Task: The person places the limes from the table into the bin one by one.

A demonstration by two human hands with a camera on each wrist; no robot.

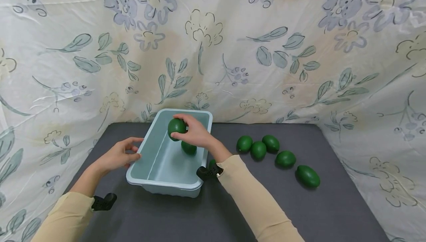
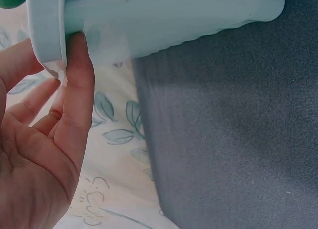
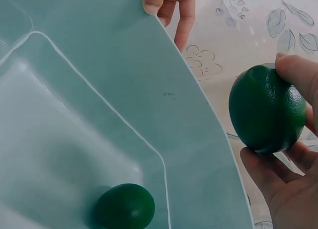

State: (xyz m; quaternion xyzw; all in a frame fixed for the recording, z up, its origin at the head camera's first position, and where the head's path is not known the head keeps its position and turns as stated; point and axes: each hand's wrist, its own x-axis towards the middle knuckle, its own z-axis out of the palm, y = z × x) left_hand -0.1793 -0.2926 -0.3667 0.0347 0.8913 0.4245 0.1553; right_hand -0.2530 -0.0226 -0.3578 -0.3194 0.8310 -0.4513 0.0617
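Note:
My right hand [image 1: 193, 131] holds a glossy green lime [image 1: 176, 128] between thumb and fingers, above the pale blue-green plastic bin [image 1: 149, 168]. Another lime [image 1: 188, 148] lies on the bin's floor, partly hidden by that hand in the head view; the right wrist view shows this lower lime [image 3: 125, 207] whole. At the bin's left side, my left hand [image 1: 118, 155] pinches the rim [image 2: 47, 30], with the thumb on one face and a finger under the lip in the left wrist view.
Several loose limes [image 1: 258, 150] lie on the dark grey table [image 1: 259, 205] right of the bin, one lime [image 1: 307, 176] farther out. A lime [image 1: 212, 163] beside the bin is mostly covered by the right wrist's black strap [image 1: 208, 173]. Floral cloth [image 1: 219, 49] hangs behind the table.

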